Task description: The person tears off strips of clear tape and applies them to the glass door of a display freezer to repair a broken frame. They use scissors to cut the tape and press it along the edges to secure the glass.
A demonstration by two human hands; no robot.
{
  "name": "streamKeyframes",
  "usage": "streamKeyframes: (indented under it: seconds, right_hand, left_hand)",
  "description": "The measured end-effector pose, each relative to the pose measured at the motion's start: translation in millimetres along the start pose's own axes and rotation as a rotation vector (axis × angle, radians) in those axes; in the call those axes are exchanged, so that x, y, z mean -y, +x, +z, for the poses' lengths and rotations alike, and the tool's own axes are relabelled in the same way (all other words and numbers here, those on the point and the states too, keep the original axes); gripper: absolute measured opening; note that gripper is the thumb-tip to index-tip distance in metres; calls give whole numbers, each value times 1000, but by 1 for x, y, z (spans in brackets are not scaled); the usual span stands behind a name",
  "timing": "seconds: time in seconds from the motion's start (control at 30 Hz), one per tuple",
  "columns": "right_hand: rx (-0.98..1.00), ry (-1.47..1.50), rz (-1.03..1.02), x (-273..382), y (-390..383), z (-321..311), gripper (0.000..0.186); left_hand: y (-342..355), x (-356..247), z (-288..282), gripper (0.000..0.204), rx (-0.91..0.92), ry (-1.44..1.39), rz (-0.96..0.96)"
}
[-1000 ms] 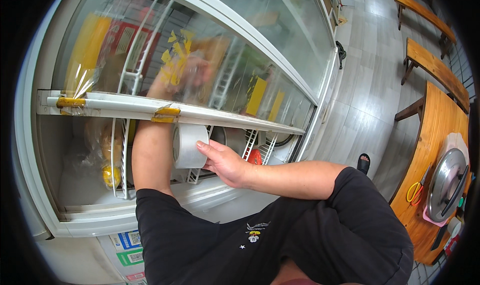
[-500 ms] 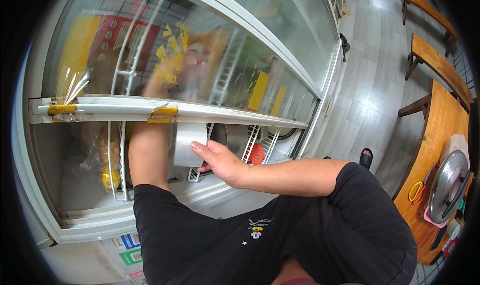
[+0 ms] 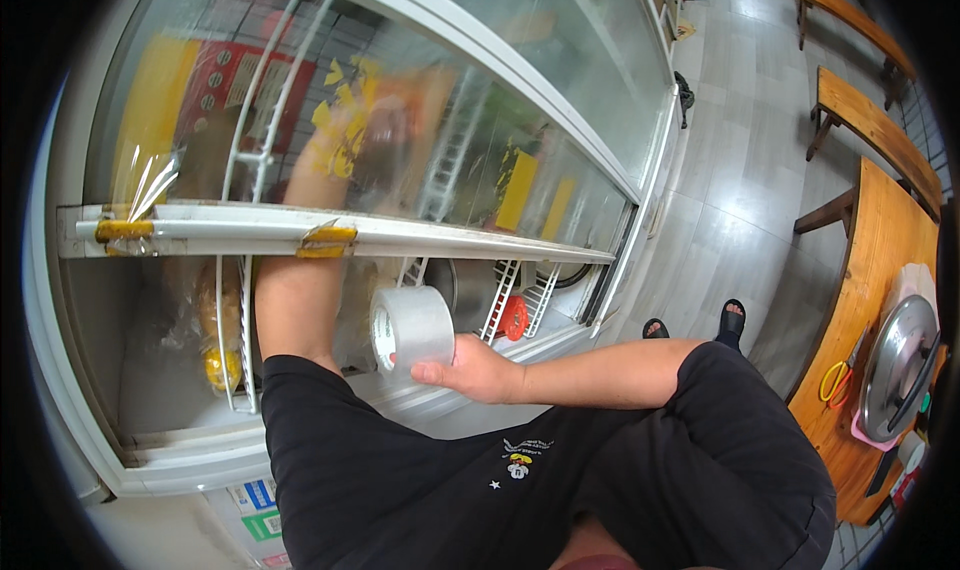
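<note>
My right hand [image 3: 480, 370] grips a wide roll of clear packing tape [image 3: 422, 328] over the gap of a glass-lidded chest freezer. Thumb and fingers close on the roll's lower right side. My left arm reaches down through the same gap, and my left hand [image 3: 392, 120] shows only dimly behind the glass lid [image 3: 420, 60]. Blur and reflections hide its fingers; a brownish shape lies beside it. White frame edging [image 3: 440, 235] with patches of yellow tape [image 3: 327, 240] crosses over my left forearm.
Inside the freezer are white wire dividers [image 3: 499, 300], a red round item [image 3: 514, 318] and a bagged yellow-ended item [image 3: 222, 368]. To the right, a wooden table [image 3: 830, 370] bears scissors [image 3: 836, 382] and a metal lid [image 3: 895, 370]. Wooden benches [image 3: 865, 120] stand beyond.
My right hand has drawn the tape roll toward me and slightly right, turning it so its open side shows. My left arm stays inside the freezer with little movement.
</note>
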State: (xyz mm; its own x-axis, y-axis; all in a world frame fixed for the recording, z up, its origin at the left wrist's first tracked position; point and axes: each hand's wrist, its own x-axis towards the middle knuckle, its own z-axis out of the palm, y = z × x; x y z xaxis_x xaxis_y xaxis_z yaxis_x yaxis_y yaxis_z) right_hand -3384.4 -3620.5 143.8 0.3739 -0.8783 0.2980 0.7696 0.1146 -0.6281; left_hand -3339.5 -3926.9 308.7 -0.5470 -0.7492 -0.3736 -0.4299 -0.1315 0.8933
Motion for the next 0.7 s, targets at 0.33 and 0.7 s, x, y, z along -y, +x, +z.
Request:
streamKeyframes:
  seconds: [0.33, 0.7]
  right_hand:
    - [50, -48, 56, 7, 4, -1, 44]
    - [24, -89, 68, 18, 1, 4, 53]
  left_hand:
    - [32, -17, 25, 45, 64, 189, -128]
    - [44, -31, 35, 50, 84, 257, -227]
